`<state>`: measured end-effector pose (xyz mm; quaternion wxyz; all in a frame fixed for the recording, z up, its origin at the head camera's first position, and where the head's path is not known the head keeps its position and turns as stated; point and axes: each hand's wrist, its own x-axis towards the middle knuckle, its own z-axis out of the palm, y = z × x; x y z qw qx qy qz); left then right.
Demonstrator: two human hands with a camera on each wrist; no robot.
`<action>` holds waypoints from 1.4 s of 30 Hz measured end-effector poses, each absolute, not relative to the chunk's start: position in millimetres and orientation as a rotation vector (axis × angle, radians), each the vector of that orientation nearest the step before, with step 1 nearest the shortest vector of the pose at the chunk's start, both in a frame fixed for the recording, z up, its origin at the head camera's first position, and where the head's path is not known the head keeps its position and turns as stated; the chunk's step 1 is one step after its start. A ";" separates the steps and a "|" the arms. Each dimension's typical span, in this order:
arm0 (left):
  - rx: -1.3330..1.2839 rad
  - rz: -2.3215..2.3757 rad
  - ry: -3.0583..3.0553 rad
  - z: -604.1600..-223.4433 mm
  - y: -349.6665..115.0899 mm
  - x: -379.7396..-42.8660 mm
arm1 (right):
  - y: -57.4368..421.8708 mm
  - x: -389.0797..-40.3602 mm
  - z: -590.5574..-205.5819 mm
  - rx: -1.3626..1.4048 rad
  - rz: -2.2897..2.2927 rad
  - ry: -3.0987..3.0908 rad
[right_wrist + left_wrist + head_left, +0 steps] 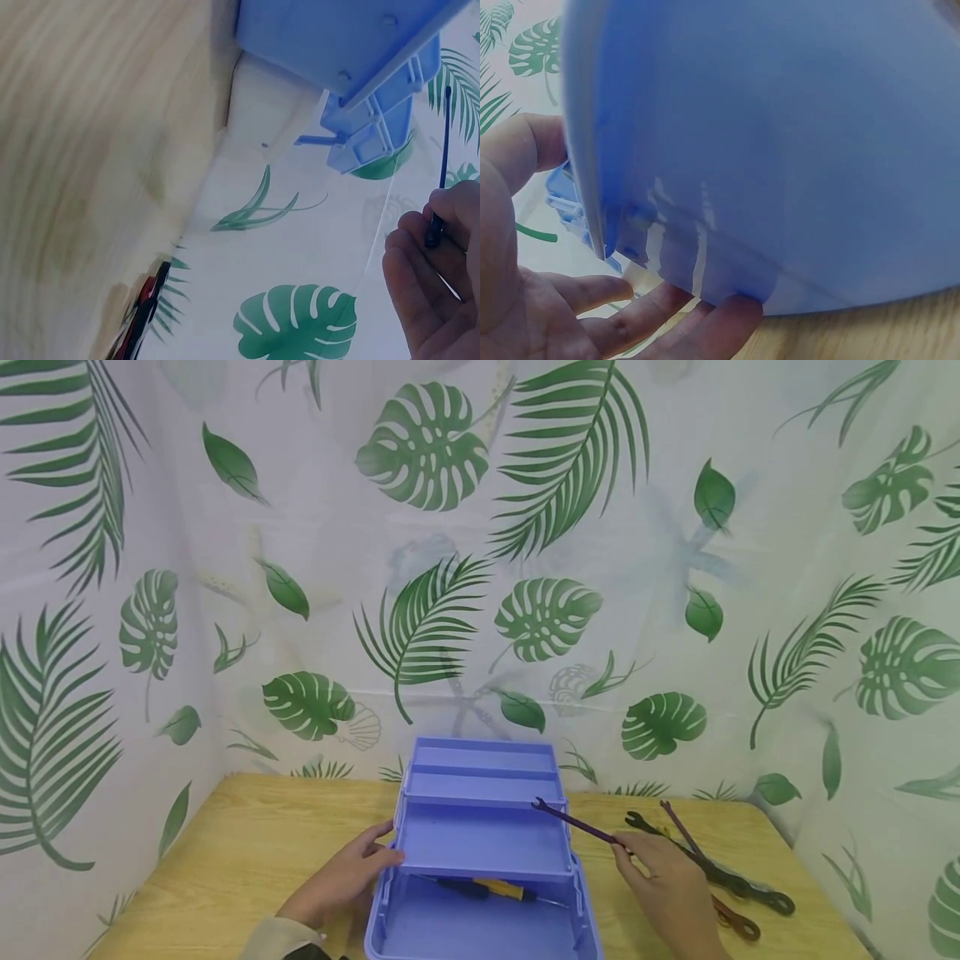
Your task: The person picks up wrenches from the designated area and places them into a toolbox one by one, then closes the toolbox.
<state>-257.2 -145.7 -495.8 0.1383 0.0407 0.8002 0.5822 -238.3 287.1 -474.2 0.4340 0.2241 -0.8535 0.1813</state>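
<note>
A blue toolbox [482,935] stands unfolded on the table, its stepped trays [480,839] raised at the back. My left hand [341,877] holds its left side, thumb at the rim and other fingers against the outer wall [795,150]. Between thumb and fingers, my right hand [667,885] grips a dark purple wrench [573,821] by one end. The wrench's open-ended head points left, above the right part of the trays; in the right wrist view the wrench [445,150] stands apart from the box. A yellow-and-black screwdriver [502,889] lies in the bottom compartment beside another dark-handled tool [461,887].
Right of the box, several wrenches lie in a loose pile: a black one [720,872], a reddish one [742,927] and a purple one [678,825] among them. A leaf-printed curtain [480,543] hangs behind the wooden table [277,810] and along its sides.
</note>
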 end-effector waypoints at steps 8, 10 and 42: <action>0.094 1.694 2.304 -493.8 -144.1 -256.2 | 270.3 -242.1 -473.6 0.681 0.492 -2.104; 0.102 1.690 2.306 -493.2 -143.7 -255.6 | 264.6 -242.5 -472.6 0.715 0.488 -2.080; 0.106 1.735 2.306 -498.6 -141.9 -256.8 | 215.8 -250.4 -458.9 0.912 0.336 -2.200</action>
